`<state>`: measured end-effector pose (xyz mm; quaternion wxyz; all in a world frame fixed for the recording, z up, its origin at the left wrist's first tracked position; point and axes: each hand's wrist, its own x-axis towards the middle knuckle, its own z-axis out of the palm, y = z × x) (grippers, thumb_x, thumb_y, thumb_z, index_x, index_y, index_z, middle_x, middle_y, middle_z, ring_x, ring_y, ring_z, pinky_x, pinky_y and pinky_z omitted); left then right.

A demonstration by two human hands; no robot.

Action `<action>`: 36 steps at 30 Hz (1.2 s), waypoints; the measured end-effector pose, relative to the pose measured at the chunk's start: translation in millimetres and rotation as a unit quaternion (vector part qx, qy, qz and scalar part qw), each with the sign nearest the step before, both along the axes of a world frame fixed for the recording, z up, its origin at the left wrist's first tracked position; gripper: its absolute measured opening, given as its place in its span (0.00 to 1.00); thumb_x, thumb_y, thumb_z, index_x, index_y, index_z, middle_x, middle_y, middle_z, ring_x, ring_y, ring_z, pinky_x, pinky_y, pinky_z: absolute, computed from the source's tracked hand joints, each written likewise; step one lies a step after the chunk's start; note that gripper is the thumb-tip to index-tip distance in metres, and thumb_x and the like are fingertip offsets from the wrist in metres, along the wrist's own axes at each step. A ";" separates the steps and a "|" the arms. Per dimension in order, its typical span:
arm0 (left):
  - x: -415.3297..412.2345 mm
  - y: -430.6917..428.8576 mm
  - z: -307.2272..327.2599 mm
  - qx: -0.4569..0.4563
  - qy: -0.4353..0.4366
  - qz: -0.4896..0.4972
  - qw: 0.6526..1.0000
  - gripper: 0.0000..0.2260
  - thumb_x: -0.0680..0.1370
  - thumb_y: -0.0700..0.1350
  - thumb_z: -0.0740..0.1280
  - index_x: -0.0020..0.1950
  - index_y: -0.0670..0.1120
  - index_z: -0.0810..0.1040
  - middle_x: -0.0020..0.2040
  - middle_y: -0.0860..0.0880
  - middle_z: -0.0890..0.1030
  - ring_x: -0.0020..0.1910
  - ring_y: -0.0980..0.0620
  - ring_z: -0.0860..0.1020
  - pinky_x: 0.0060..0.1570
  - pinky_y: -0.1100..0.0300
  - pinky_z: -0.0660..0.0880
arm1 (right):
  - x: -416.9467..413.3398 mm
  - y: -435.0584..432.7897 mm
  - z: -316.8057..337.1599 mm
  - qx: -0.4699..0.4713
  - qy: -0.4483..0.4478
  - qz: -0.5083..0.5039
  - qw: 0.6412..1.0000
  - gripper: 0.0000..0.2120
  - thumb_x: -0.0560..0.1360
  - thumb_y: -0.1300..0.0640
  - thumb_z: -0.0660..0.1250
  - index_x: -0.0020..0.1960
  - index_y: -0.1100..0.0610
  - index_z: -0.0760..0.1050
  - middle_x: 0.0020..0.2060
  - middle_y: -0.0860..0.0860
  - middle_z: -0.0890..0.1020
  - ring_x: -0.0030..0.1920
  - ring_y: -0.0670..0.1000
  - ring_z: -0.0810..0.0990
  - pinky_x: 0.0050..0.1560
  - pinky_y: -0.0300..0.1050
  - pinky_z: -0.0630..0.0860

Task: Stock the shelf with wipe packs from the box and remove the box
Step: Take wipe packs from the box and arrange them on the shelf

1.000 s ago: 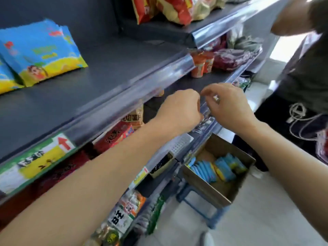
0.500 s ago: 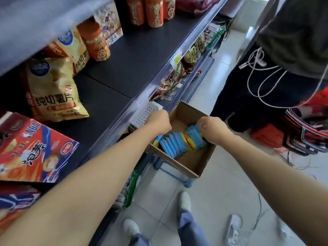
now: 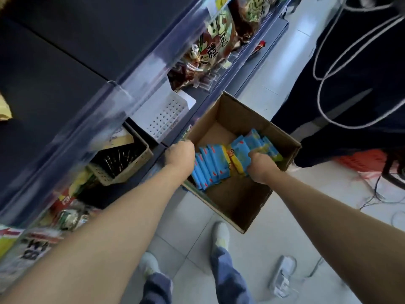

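An open cardboard box (image 3: 241, 202) stands low beside the shelving, with several blue and yellow wipe packs (image 3: 215, 165) standing on edge inside. My left hand (image 3: 180, 154) is at the box's left rim, fingers curled down at the left end of the row of packs; what it holds is hidden. My right hand (image 3: 260, 166) reaches into the box and its fingers curl into the packs at the right end of the row.
Dark shelves (image 3: 65, 69) with snack bags (image 3: 215, 40) run along the left. A small perforated bin (image 3: 125, 163) sits on a lower shelf. Another person in dark clothes (image 3: 350, 84) stands right behind the box. A power strip (image 3: 282, 275) and cables lie on the tiled floor.
My view has dropped from the upper shelf down to the box. Both hands went from the shelf edge down into the box and onto the packs.
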<state>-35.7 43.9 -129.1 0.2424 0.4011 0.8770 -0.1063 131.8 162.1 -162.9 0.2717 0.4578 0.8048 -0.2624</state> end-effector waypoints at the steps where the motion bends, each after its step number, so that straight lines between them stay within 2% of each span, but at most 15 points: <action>1: 1.3 2.2 -5.9 -0.009 0.013 -0.011 1.000 0.11 0.78 0.33 0.60 0.60 0.37 0.74 0.58 0.39 0.79 0.58 0.39 0.78 0.53 0.49 0.75 | -1.7 2.2 -10.6 -0.007 -0.001 -0.009 1.000 0.19 0.77 0.62 0.59 0.68 0.65 0.65 0.62 0.62 0.75 0.61 0.61 0.75 0.60 0.50 0.74; 6: 4.4 7.0 -34.6 -0.036 0.028 -0.023 0.999 0.11 0.78 0.35 0.60 0.59 0.38 0.76 0.59 0.40 0.79 0.60 0.40 0.77 0.54 0.50 0.76 | -5.4 14.3 -53.0 -0.031 -0.028 -0.061 0.997 0.32 0.77 0.57 0.62 0.73 0.67 0.52 0.68 0.65 0.66 0.66 0.64 0.69 0.62 0.53 0.71; 9: 3.8 10.3 -47.0 -0.037 0.048 -0.024 0.998 0.11 0.79 0.33 0.58 0.59 0.37 0.75 0.58 0.40 0.80 0.59 0.41 0.79 0.53 0.51 0.76 | -9.6 18.7 -70.4 -0.038 -0.036 -0.073 0.996 0.35 0.76 0.56 0.62 0.75 0.65 0.47 0.69 0.65 0.64 0.67 0.66 0.67 0.63 0.54 0.71; 13: 6.1 19.7 -57.5 -0.043 0.056 -0.063 0.995 0.13 0.79 0.33 0.56 0.62 0.37 0.70 0.60 0.39 0.76 0.57 0.40 0.79 0.52 0.50 0.77 | -18.7 21.8 -84.6 -0.024 -0.046 -0.071 0.996 0.33 0.75 0.54 0.64 0.73 0.64 0.54 0.69 0.63 0.63 0.68 0.63 0.65 0.64 0.53 0.69; 16: 6.5 22.4 -67.5 -0.050 0.053 -0.099 0.992 0.22 0.78 0.36 0.60 0.71 0.38 0.59 0.62 0.38 0.72 0.56 0.40 0.79 0.51 0.49 0.79 | -23.2 21.9 -93.6 -0.018 -0.073 -0.037 0.996 0.36 0.71 0.51 0.68 0.72 0.63 0.57 0.69 0.63 0.61 0.69 0.62 0.64 0.65 0.51 0.68; 18: 4.0 23.1 -72.5 -0.062 0.074 -0.122 0.988 0.26 0.78 0.36 0.60 0.74 0.38 0.53 0.61 0.36 0.73 0.54 0.40 0.79 0.49 0.49 0.79 | -26.1 20.7 -92.9 0.004 -0.085 -0.033 0.996 0.33 0.75 0.53 0.65 0.72 0.64 0.56 0.70 0.64 0.60 0.70 0.61 0.63 0.65 0.49 0.69; 20: 3.2 24.0 -74.0 -0.075 0.091 -0.137 0.983 0.22 0.79 0.35 0.58 0.72 0.35 0.57 0.61 0.36 0.74 0.55 0.40 0.79 0.49 0.50 0.78 | -28.1 21.1 -91.9 0.024 -0.087 -0.043 0.995 0.27 0.77 0.58 0.61 0.72 0.65 0.56 0.69 0.64 0.63 0.69 0.61 0.66 0.63 0.49 0.70; 25: 7.9 27.9 -67.1 -0.065 0.094 -0.138 0.984 0.13 0.77 0.35 0.61 0.62 0.38 0.68 0.58 0.41 0.76 0.52 0.43 0.81 0.46 0.52 0.78 | -25.0 24.6 -80.7 0.034 -0.081 -0.045 0.995 0.25 0.78 0.60 0.60 0.71 0.65 0.57 0.66 0.61 0.70 0.65 0.61 0.72 0.59 0.51 0.74; 28: 8.1 34.0 -54.6 -0.055 0.094 -0.141 0.984 0.11 0.76 0.35 0.63 0.58 0.39 0.73 0.56 0.42 0.77 0.52 0.43 0.81 0.47 0.54 0.78 | -22.5 23.2 -66.6 0.041 -0.052 -0.039 0.997 0.20 0.77 0.61 0.62 0.67 0.63 0.63 0.61 0.61 0.74 0.61 0.61 0.75 0.54 0.51 0.75; 31: 7.2 37.8 -35.2 -0.043 0.098 -0.133 0.985 0.11 0.75 0.32 0.63 0.56 0.39 0.76 0.56 0.41 0.78 0.55 0.42 0.79 0.49 0.54 0.77 | -23.3 21.8 -48.6 0.037 -0.018 -0.047 0.998 0.19 0.76 0.61 0.61 0.65 0.63 0.64 0.60 0.61 0.75 0.60 0.63 0.75 0.52 0.52 0.75; 36: 0.3 35.8 8.2 0.043 0.045 -0.012 0.998 0.09 0.75 0.32 0.63 0.52 0.41 0.78 0.53 0.42 0.80 0.54 0.41 0.78 0.44 0.53 0.72 | -30.5 22.4 -4.7 0.056 0.025 -0.068 0.996 0.18 0.76 0.62 0.60 0.65 0.63 0.64 0.59 0.61 0.75 0.59 0.63 0.75 0.46 0.50 0.71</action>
